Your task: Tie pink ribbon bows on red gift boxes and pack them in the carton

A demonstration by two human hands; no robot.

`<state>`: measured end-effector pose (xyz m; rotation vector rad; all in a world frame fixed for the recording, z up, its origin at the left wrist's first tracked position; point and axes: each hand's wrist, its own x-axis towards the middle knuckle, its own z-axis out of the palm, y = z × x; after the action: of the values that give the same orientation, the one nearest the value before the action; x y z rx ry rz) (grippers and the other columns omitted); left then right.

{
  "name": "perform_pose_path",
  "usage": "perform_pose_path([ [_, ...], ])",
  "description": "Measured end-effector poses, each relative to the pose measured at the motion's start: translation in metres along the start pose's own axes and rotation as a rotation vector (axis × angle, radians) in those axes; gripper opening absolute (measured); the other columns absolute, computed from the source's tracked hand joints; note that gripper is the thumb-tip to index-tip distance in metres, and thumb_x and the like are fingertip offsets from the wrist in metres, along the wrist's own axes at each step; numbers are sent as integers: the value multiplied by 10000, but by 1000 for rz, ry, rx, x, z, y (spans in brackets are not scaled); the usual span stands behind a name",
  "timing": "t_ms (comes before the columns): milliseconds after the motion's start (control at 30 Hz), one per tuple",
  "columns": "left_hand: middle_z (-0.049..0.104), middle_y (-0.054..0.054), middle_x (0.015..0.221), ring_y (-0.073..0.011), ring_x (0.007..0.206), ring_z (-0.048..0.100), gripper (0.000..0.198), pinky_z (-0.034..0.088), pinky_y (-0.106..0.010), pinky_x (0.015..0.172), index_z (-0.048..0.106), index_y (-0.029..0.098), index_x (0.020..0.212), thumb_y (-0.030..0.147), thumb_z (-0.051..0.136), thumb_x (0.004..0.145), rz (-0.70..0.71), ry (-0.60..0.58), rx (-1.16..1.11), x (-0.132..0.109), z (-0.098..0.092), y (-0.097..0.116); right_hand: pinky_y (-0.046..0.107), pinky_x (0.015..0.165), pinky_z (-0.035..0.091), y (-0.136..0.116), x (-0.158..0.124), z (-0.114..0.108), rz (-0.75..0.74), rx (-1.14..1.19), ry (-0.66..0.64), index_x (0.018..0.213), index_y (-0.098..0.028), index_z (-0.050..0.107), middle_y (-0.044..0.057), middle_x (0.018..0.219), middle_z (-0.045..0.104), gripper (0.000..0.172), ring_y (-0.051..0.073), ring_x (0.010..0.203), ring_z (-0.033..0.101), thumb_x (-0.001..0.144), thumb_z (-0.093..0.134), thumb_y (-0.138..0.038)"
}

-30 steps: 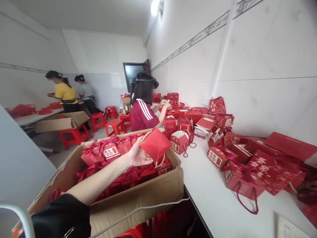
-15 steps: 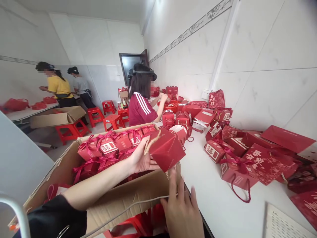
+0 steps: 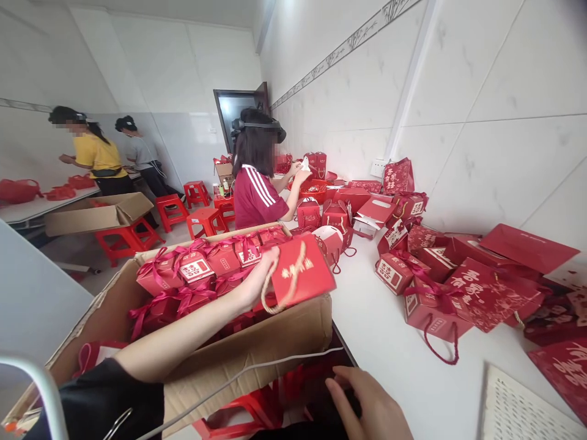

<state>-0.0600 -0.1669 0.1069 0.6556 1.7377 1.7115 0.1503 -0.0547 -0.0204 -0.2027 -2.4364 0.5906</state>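
Observation:
My left hand (image 3: 257, 282) is closed on a red paper gift bag (image 3: 302, 272) with gold lettering and a tan rope handle. It holds the bag over the near right corner of a big cardboard box (image 3: 257, 351) packed with several red ribbon-tied gift boxes (image 3: 195, 269). My right hand (image 3: 369, 406) sits low at the white table's (image 3: 380, 342) front edge, fingers loosely spread, holding nothing.
Red bags and boxes (image 3: 435, 287) lie piled along the wall on the right of the table. A person in a maroon shirt (image 3: 257, 195) works further down it. Two more people (image 3: 96, 156) stand at a far-left table. Red stools (image 3: 206, 220) and another carton (image 3: 96, 214) fill the floor.
My left hand has turned the red bag so its lettered face shows and lowered it slightly. My right hand came up near the bag, then dropped back toward the table edge.

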Motion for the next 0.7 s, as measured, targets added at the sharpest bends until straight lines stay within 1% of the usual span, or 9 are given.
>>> perform_pose_path([
  [67, 551, -104, 1157, -275, 1094, 507, 649, 372, -428, 966, 454, 185, 1169, 536, 635, 653, 362, 54, 386, -2, -1, 3, 211, 583, 540, 7, 2, -12, 56, 64, 62, 963, -240, 558, 6, 820, 677, 178, 143, 675, 661, 877, 467, -366],
  [133, 470, -117, 1249, -303, 1170, 436, 748, 322, -473, 1008, 419, 200, 1211, 421, 729, 567, 659, 34, 709, -4, -1, 6, 241, 600, 555, 10, 8, -23, 143, 109, 128, 1034, -242, 530, 31, 924, 660, 219, 156, 704, 656, 862, 490, -371],
  [200, 421, -139, 1279, -329, 1193, 405, 817, 329, -508, 998, 401, 209, 1229, 399, 757, 519, 855, -45, 895, -5, 0, 8, 288, 637, 567, 10, 17, -33, 209, 150, 197, 1135, -240, 484, 69, 1055, 612, 330, 180, 773, 648, 842, 514, -390],
  [267, 408, -154, 1267, -333, 1166, 428, 870, 374, -511, 959, 374, 219, 1249, 434, 764, 502, 985, -152, 965, -7, 4, 9, 358, 737, 560, 9, 28, -41, 217, 198, 249, 1261, -239, 390, 110, 1207, 520, 527, 231, 952, 610, 799, 570, -417],
  [367, 411, -164, 1230, -318, 1111, 475, 919, 430, -484, 901, 336, 225, 1276, 491, 753, 502, 1132, -320, 940, -7, 13, 8, 463, 913, 471, 5, 42, -50, 184, 296, 207, 1395, -265, 176, 133, 1404, 314, 869, 305, 1235, 407, 704, 673, -439],
  [433, 416, -171, 1214, -311, 1102, 484, 932, 444, -469, 887, 326, 217, 1285, 495, 753, 504, 1199, -413, 900, -6, 19, 8, 474, 949, 438, 2, 47, -54, 177, 374, 140, 1418, -301, 59, 117, 1461, 212, 973, 304, 1291, 331, 689, 693, -417],
  [533, 409, -185, 1236, -314, 1126, 476, 933, 441, -472, 897, 309, 216, 1297, 471, 756, 520, 1216, -491, 864, -3, 27, 10, 446, 944, 448, -1, 48, -56, 128, 448, 121, 1417, -329, 3, 103, 1460, 229, 980, 280, 1283, 354, 711, 681, -354],
  [633, 342, -202, 1328, -329, 1215, 409, 849, 414, -487, 937, 296, 221, 1303, 388, 730, 592, 1197, -534, 850, -4, 31, 11, 420, 918, 474, 0, 46, -55, 117, 441, 221, 1407, -312, 114, 110, 1415, 315, 916, 277, 1246, 407, 699, 696, -319],
  [700, 269, -212, 1385, -354, 1271, 332, 758, 372, -515, 972, 331, 199, 1284, 404, 676, 642, 1212, -542, 840, -7, 34, 12, 409, 894, 492, 2, 43, -53, 133, 416, 298, 1393, -296, 172, 118, 1401, 332, 871, 278, 1230, 424, 699, 698, -314],
])
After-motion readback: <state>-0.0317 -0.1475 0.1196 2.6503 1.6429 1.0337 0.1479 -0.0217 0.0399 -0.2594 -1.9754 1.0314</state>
